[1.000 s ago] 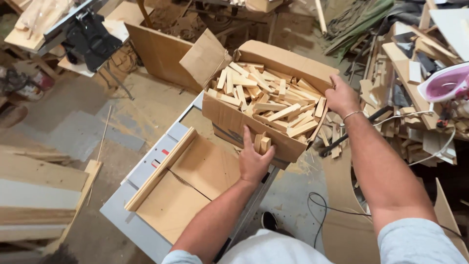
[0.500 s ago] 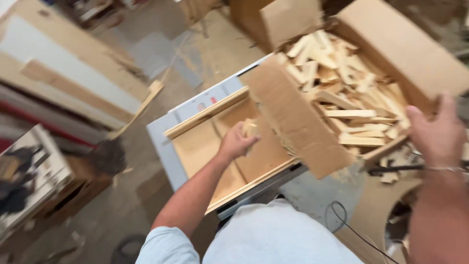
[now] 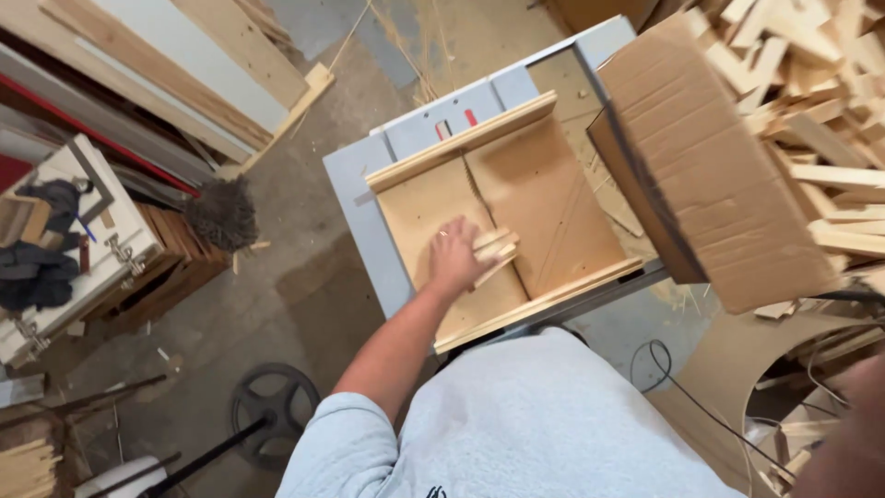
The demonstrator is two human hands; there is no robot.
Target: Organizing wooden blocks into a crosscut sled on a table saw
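Here the left hand (image 3: 454,258) closes its fingers around a few short offcut sticks (image 3: 493,251) lying on the plywood sled (image 3: 544,198), light, stiff, splintery pieces best gripped together across their middles.

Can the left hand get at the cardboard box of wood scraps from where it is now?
Probably yes: the left hand rests on small wood strips on the sled; nothing blocks the way to the box.

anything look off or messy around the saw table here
The cardboard box of wood offcuts sits tilted at the saw table's right edge, pieces heaped over its rim and some on the floor. The left hand holds small wood strips on the sled.
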